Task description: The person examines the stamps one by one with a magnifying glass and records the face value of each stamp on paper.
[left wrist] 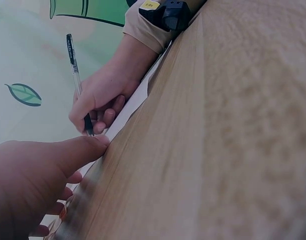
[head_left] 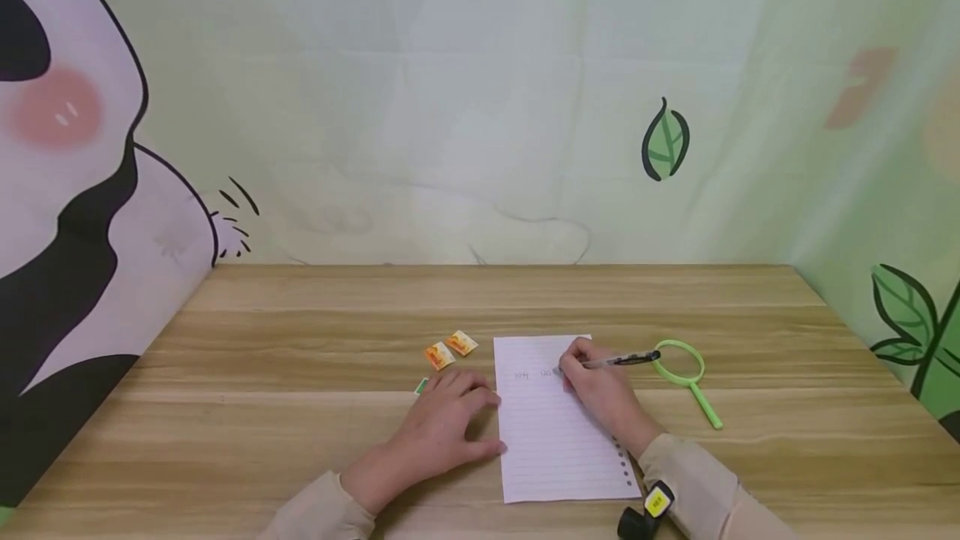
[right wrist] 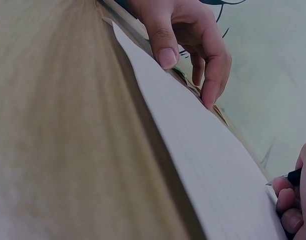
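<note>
A lined sheet of paper (head_left: 558, 448) with punched holes along its right edge lies on the wooden table. My right hand (head_left: 603, 390) pinches a clear pen with a black grip and cap end (head_left: 633, 358), its tip at the paper near the top. Faint handwritten figures (head_left: 521, 376) stand on one of the upper lines. My left hand (head_left: 450, 423) rests at the sheet's left edge, thumb and fingertips touching paper or table, holding nothing. In the left wrist view the pen (left wrist: 75, 75) leans upright in the right hand. The right wrist view shows the left thumb (right wrist: 167, 57) at the paper's edge.
Two small orange-and-white packets (head_left: 439, 355) lie beyond the left hand. A green-edged item (head_left: 422, 386) is partly hidden under its fingers. To the right of the paper lies a green magnifying glass (head_left: 705, 405). A printed backdrop (head_left: 480, 148) rises behind the table.
</note>
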A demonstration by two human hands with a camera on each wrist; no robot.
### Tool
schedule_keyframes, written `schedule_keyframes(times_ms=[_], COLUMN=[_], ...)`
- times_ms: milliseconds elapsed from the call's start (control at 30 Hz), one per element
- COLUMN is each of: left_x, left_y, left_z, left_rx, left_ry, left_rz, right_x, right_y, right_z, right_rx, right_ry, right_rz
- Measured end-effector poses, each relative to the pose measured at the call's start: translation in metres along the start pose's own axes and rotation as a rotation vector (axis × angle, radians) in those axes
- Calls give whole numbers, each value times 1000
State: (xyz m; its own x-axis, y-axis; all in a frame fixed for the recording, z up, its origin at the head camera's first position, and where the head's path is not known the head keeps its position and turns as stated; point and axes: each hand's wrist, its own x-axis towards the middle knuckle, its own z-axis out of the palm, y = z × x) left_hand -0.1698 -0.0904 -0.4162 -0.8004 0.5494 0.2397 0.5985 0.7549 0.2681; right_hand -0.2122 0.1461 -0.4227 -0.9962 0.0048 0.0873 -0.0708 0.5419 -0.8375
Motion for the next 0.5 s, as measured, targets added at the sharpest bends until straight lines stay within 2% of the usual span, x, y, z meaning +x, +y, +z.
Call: schedule_keyframes(times_ms=[267, 500], left_x=[0, 0], left_y=[0, 1], left_z=[-1, -2], left_rx=[-5, -7], left_ry=[-7, -2], left_rz=[1, -1], right_x=[0, 2], right_y=[0, 1], right_z=[0, 0], right_rx=[-2, 4], right_ry=[-17, -2], right_rz=[-5, 24])
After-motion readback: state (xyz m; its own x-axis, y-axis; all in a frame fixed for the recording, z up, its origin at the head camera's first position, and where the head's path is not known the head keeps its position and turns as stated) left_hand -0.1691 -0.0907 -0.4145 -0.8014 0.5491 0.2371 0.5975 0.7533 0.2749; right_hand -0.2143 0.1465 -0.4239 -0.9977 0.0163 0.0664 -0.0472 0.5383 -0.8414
